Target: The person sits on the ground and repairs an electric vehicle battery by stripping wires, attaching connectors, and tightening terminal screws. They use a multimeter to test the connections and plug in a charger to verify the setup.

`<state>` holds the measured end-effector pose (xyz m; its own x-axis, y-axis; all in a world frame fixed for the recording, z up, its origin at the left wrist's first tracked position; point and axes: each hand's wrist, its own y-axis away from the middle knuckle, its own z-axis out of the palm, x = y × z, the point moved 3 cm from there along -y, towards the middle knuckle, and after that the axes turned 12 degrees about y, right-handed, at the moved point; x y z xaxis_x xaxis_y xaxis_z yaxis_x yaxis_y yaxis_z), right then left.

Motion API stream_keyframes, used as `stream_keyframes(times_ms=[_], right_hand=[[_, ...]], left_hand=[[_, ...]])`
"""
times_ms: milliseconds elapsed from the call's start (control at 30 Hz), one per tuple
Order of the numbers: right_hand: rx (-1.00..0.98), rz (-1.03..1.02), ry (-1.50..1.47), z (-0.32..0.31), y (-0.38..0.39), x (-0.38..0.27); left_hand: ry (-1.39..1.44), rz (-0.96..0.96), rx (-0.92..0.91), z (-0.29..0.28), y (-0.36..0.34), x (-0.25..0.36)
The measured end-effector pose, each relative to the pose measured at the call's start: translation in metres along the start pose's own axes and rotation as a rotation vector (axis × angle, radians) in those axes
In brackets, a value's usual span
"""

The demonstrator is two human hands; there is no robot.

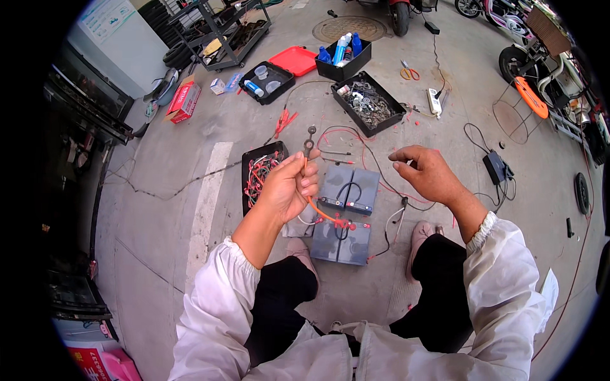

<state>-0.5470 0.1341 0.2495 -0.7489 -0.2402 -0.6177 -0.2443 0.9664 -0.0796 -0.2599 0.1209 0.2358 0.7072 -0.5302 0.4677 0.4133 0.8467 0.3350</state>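
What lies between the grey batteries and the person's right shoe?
The head view shows thin cables, one of them black, between the batteries and the right shoe.

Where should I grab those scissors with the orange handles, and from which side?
Probably by the handles of the scissors, bringing the empty right hand in from the person's side: they lie on the floor with the loops nearer the person and the blades pointing away.

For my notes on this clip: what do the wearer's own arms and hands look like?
Both the left hand and the right hand are bare, with no gloves or watch showing. The left sleeve and right sleeve are off-white, loose and wrinkled, each ending in a gathered, elastic-looking cuff.
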Motion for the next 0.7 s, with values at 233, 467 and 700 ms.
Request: stream_keyframes(times_ms=[233, 467, 700], right_hand=[[0.119, 0.533, 0.127, 0.034, -0.036, 0.301], [0.217, 0.759, 0.135, 0.086, -0.095, 0.465], [0.259, 0.517, 0.354, 0.086, -0.239, 0.514]], left_hand=[[-0.485, 0.258, 0.137, -0.084, -0.211, 0.003], [-2.031, 0.295, 0.373, -0.221, -0.407, -0.050], [-2.343, 0.013, 0.394, -0.264, -0.506, -0.077]])
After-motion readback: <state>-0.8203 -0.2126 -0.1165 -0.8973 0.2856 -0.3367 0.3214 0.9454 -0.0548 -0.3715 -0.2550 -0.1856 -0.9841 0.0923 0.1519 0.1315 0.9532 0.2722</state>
